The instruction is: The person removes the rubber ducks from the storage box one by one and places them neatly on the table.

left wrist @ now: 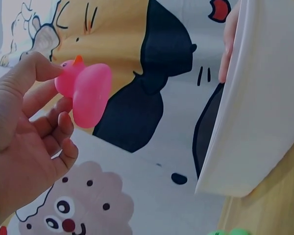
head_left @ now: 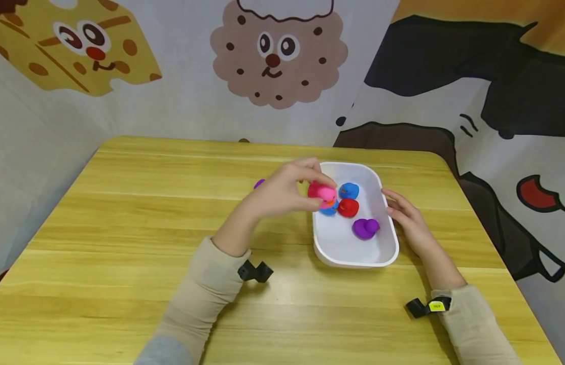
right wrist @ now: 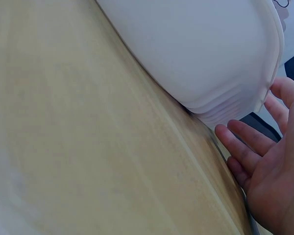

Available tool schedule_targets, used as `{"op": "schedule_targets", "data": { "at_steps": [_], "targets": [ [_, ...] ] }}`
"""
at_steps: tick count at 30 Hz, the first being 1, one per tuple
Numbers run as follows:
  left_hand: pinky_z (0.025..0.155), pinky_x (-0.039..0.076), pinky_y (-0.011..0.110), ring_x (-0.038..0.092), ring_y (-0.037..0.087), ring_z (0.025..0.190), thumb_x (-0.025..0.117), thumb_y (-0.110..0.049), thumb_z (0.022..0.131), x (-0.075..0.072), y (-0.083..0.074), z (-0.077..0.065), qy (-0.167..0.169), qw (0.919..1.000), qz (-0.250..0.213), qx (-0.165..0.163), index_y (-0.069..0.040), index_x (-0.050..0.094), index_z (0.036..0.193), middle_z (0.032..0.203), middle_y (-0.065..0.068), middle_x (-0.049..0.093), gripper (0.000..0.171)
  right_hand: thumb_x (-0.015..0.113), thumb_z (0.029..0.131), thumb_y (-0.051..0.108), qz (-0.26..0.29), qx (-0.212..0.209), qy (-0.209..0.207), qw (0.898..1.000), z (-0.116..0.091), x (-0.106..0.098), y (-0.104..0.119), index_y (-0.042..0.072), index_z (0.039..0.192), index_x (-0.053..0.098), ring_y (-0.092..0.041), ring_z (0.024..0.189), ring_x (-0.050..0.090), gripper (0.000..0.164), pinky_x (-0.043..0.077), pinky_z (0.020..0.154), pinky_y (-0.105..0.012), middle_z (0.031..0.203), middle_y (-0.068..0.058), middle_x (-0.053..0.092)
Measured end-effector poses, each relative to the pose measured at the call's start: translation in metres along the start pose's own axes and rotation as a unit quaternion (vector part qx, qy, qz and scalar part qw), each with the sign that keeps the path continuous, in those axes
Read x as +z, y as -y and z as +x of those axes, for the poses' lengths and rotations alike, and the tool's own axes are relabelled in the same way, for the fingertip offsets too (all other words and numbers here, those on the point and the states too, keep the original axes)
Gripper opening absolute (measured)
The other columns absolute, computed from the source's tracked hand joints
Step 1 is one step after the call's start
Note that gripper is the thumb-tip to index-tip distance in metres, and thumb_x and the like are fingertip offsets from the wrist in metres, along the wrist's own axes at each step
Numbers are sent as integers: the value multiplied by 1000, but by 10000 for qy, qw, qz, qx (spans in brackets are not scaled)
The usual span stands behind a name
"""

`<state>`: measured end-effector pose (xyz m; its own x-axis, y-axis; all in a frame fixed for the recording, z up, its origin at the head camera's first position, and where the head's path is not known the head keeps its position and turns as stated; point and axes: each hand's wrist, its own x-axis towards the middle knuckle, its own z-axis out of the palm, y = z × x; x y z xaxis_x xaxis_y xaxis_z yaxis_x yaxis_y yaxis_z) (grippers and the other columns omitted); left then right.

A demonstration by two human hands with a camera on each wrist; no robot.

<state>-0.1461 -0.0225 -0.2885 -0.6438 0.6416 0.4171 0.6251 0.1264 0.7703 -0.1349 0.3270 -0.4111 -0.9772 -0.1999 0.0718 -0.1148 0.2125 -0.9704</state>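
My left hand (head_left: 282,190) pinches a pink rubber duck (head_left: 322,192) between thumb and fingertips, above the left side of a white plastic bin (head_left: 351,256). In the left wrist view the duck (left wrist: 92,93) has an orange beak, and the other fingers curl loosely below it. Inside the bin lie a blue duck (head_left: 349,190), a red duck (head_left: 348,208) and a purple duck (head_left: 366,229); another blue duck (head_left: 329,210) is partly hidden beneath the pink one. My right hand (head_left: 412,225) rests its fingertips against the bin's right rim, fingers loosely extended (right wrist: 242,142).
A purple object (head_left: 259,183) shows behind my left wrist, mostly hidden. Green things (left wrist: 230,232) peek in at the bottom of the left wrist view. The wooden table (head_left: 127,263) ends at a cartoon-printed wall covering (head_left: 182,101) at the back.
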Motion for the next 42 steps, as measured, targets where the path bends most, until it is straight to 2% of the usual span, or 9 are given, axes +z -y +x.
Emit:
{"op": "schedule_targets", "data": {
  "at_steps": [4,11,16,19,27,37,42],
  "targets": [
    [69,44,30,49,13,88,75,-3,76,-8,5,-5,-34,10000,-12,87,-7,75,102,87,-2,54,27,49,100,14,3,-61,-12,10000,-1,1,1,11,146,40,-6,109,56,47,47,85,-20,123,5,56],
    [72,47,33,50,16,90,72,-1,76,-24,14,-15,-88,9998,-148,26,-7,75,102,90,-1,56,27,49,100,13,-36,-76,-46,10000,-1,1,1,11,146,40,-6,110,55,47,46,86,-20,125,2,55],
    [64,44,33,49,17,87,72,1,75,-36,23,-23,-139,9998,-156,36,-7,75,102,87,1,54,28,49,100,13,-32,-85,-45,9999,0,1,0,11,146,41,-6,110,55,46,46,86,-20,126,1,55],
    [60,43,32,48,18,85,72,0,76,-43,27,-29,-113,9999,-100,-70,-8,75,103,88,1,54,28,49,100,14,-29,-78,-47,10000,0,1,1,11,146,41,-6,111,55,46,46,86,-20,126,1,55],
    [65,37,32,46,19,85,69,2,75,-59,41,-43,-83,9993,0,-374,-8,75,105,88,3,55,32,49,100,13,41,-108,-42,9999,0,1,1,11,146,41,-7,109,56,46,47,85,-20,122,6,57],
    [73,36,37,46,20,87,75,-1,74,-73,56,-54,-160,9996,-25,-246,-9,75,102,88,2,57,29,49,100,13,63,-122,-37,9999,0,1,0,11,146,41,-7,109,56,46,46,86,-19,121,7,57],
    [72,34,39,43,22,86,73,3,75,-79,62,-58,-206,9989,23,-413,-6,74,104,88,5,55,31,49,100,14,-56,-74,-67,9999,0,1,1,11,146,41,-6,110,55,46,45,87,-19,123,5,56]
  ]
}}
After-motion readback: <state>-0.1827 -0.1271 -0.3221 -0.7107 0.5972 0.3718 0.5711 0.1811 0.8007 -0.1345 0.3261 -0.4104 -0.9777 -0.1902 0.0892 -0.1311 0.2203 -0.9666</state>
